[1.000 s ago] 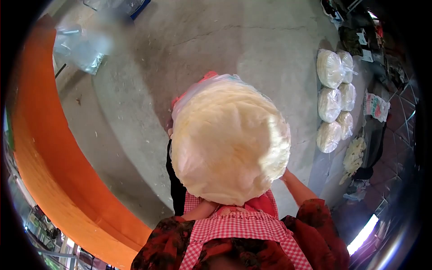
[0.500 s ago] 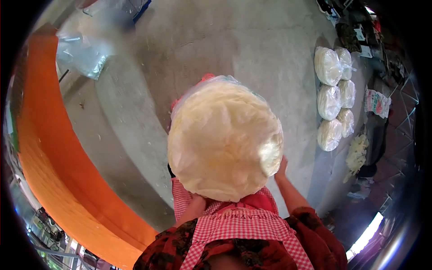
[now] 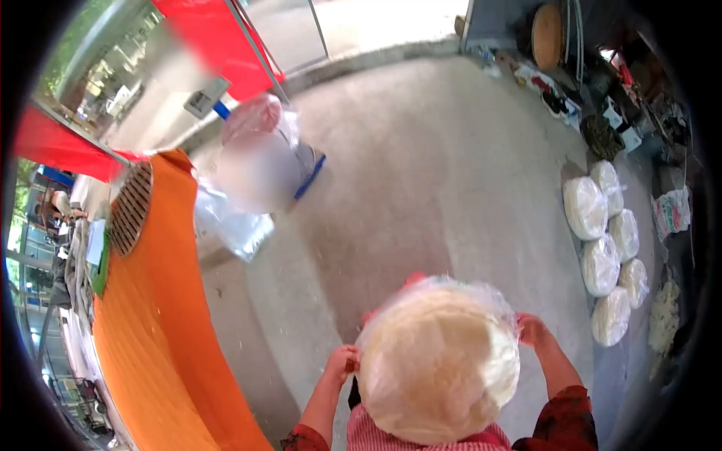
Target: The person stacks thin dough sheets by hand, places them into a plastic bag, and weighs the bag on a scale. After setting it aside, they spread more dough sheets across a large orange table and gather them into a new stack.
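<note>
A grey concrete floor [image 3: 391, 150] fills most of the room I see from above through the head camera, with a bright opening [image 3: 406, 26] at the far side. The left hand [image 3: 344, 361] is narrow, its fingers closed on the near-left edge of a clear plastic bag [image 3: 477, 292]. The right hand [image 3: 531, 329] is also narrow, pinching the bag's edge on the opposite side, a little farther forward. Between the hands, inside the bag, is a thick, round, cream-coloured stack [image 3: 432, 368], in front of the wearer's red-and-white checked apron [image 3: 368, 432]. Something red [image 3: 413, 279] shows past the bag's far edge. Left of the left hand, a long orange-covered desk [image 3: 162, 338] curves through the fisheye view, with a dark slatted piece [image 3: 131, 209] at its far end. Ahead of that hand, loose clear plastic [image 3: 239, 224] lies beside the desk. Right of the right hand, six round wrapped bundles [image 3: 601, 264] sit in two rows on the floor.
</note>
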Demonstrator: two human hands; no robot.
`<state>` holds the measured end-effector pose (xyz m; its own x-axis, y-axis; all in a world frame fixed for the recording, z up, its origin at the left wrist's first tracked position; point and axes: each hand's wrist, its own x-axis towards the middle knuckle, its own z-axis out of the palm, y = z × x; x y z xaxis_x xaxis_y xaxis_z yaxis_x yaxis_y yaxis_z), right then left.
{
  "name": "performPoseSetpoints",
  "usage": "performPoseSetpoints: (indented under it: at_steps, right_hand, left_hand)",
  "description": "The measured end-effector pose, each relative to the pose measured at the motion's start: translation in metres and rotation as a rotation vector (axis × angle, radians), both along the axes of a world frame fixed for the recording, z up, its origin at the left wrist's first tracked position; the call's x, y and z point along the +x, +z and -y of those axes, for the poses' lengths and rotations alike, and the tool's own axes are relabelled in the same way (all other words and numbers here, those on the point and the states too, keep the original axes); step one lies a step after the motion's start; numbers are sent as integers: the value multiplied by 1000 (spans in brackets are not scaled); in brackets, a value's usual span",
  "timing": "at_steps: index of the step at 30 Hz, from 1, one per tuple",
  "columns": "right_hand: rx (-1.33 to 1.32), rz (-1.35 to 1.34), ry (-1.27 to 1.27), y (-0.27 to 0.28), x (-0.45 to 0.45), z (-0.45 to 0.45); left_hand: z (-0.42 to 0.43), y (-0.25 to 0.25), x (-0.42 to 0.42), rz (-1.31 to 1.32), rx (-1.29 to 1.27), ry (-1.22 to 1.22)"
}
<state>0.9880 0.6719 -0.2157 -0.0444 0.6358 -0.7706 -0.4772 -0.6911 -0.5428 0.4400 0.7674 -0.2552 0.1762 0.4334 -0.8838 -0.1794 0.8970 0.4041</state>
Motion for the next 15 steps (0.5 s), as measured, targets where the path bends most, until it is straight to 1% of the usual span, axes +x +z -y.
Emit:
performPoseSetpoints:
  at_steps: [1,2,4,7,10,13,15]
  right_hand:
    - [-35,187,134,10,-12,-15]
    - [-100,372,262,16,-21,-20]
    - [135,991,640,-31,-14,-34]
    - [-89,1493,1105,-13,-47,-91]
    - [50,1617,986,-9,-67,-117]
    - [144,1053,604,16,-83,-147]
    - [324,1040,520,-1,-84,-148]
  left_hand:
    - [-6,-10,-10,188,-120,-15]
    - [-15,-1,-5,-3,-49,-182]
    - [-21,20,12,-397,89,-511]
    - [-37,13,27,-824,354,-930]
    - [-46,-5,45,-1254,756,-941]
    - [-74,6,52,-891,1071,-518]
    - [-81,37,63,-641,970,-365]
